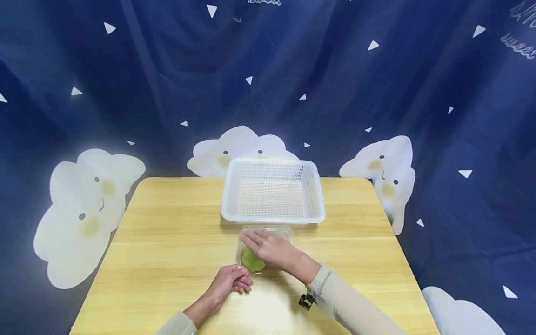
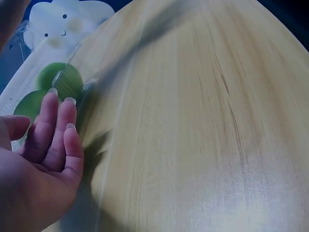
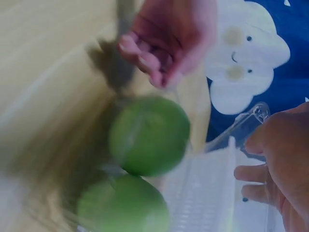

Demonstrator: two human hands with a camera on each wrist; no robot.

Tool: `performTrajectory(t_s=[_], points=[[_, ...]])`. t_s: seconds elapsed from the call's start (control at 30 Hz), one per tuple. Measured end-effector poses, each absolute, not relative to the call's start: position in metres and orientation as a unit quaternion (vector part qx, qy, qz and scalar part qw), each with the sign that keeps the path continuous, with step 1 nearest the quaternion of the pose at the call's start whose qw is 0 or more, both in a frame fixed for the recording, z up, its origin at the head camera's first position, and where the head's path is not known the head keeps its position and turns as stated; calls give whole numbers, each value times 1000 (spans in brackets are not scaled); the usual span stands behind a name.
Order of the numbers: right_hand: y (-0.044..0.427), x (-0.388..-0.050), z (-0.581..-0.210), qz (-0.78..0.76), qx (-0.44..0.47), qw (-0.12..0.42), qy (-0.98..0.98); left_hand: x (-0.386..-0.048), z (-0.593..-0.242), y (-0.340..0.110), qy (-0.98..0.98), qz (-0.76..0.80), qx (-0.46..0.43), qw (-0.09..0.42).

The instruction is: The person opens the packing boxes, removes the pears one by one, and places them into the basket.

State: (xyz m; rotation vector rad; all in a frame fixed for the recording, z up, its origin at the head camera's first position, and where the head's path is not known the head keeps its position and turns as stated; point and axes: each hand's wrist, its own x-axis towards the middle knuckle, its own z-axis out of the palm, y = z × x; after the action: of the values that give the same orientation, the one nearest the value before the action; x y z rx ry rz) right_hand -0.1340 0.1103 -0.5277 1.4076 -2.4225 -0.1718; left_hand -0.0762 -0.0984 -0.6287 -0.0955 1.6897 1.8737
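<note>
A clear plastic clamshell box point(image 1: 289, 230) stands on the table in front of the white basket. Through its wall show green, apple-like fruits; the right wrist view has one round green fruit point(image 3: 149, 135) and a second green fruit point(image 3: 123, 207) beside it. At the box's near left corner my left hand point(image 1: 230, 281) pinches the edge with thumb and forefinger, the other fingers loosely curled. My right hand point(image 1: 272, 251) reaches across the top, holding the raised clear lid point(image 3: 236, 129) between thumb and fingers. It hides part of the box and fruit in the head view.
A white perforated plastic basket point(image 1: 226, 195) sits at the table's back edge, just behind the box. The wooden table point(image 1: 167, 232) has rounded corners. A dark blue curtain point(image 1: 268, 70) with clouds and triangles hangs behind and around it.
</note>
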Motion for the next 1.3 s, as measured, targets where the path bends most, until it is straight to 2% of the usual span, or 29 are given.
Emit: performTrajectory(t_s=[0.27, 0.53, 0.83, 1.3], points=[[133, -148, -504, -18, 445, 171, -879, -76, -628, -100, 639, 705, -39, 304], [158, -162, -496, 28, 433, 219, -874, -77, -629, -101, 648, 697, -39, 306], [171, -164, -500, 39, 425, 254, -868, -76, -628, -103, 655, 686, -28, 317], [175, -160, -503, 31, 412, 274, -868, -79, -630, -108, 681, 656, 5, 325]])
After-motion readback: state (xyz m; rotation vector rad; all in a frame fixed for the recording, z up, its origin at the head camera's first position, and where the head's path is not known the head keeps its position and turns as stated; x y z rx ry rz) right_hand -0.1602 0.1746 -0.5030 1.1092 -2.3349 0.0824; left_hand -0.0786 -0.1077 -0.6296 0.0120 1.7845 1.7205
